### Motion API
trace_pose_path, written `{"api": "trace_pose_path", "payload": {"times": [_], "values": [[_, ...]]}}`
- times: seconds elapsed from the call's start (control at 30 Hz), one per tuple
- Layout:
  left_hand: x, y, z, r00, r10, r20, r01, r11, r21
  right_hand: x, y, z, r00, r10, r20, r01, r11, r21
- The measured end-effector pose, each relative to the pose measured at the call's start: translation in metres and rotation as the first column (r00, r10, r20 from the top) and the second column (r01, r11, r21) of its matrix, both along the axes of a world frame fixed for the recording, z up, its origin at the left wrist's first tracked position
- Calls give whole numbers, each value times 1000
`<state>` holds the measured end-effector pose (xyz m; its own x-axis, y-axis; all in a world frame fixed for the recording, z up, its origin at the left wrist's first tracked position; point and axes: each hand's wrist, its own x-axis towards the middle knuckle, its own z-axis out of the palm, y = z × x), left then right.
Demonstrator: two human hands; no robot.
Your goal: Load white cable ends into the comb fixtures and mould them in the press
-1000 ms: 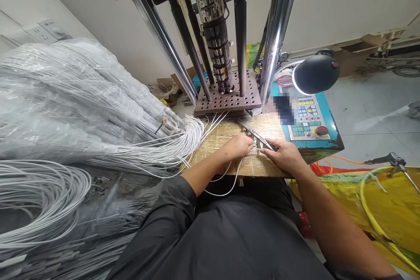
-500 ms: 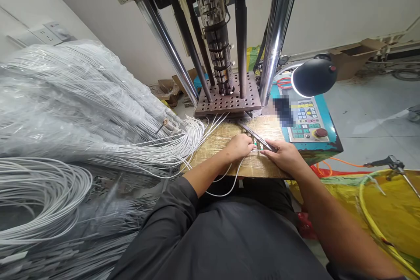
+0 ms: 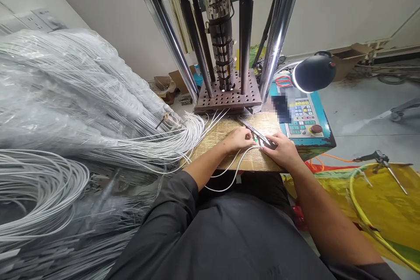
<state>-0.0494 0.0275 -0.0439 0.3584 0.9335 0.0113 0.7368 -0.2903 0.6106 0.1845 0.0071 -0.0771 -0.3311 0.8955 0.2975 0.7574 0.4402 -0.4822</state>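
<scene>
Dk grey top point(image 3: 229, 236) w/ approx elbow-length sleeves point(image 3: 173, 201), blk trousers point(image 3: 269, 186), bare hands point(image 3: 241, 138).

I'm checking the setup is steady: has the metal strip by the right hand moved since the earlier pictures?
No, not noticeably. Judged against the holed plate, the metal strip keeps its place and slant, though the camera view shifts slightly.

Before the perforated plate point(image 3: 236, 98), a metal bar point(image 3: 251, 129) slants across the table point(image 3: 215, 138); cable bundle point(image 3: 108, 109) to the left, control panel point(image 3: 305, 113) right, lamp point(image 3: 315, 73) above the panel
</scene>
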Motion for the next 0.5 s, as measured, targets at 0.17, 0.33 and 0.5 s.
{"api": "trace_pose_path", "payload": {"times": [0.17,0.33,0.5], "values": [[-28,9,-12,971,183,155,-206,968,145,0,-4,8,996,41,-74,-42,999,-12],[-36,8,-28,956,205,211,-264,912,313,1,-8,9,958,-14,-285,8,1000,-21],[-37,12,-35,921,213,325,-310,908,283,0,-8,4,942,-65,-330,64,998,-14]]}}
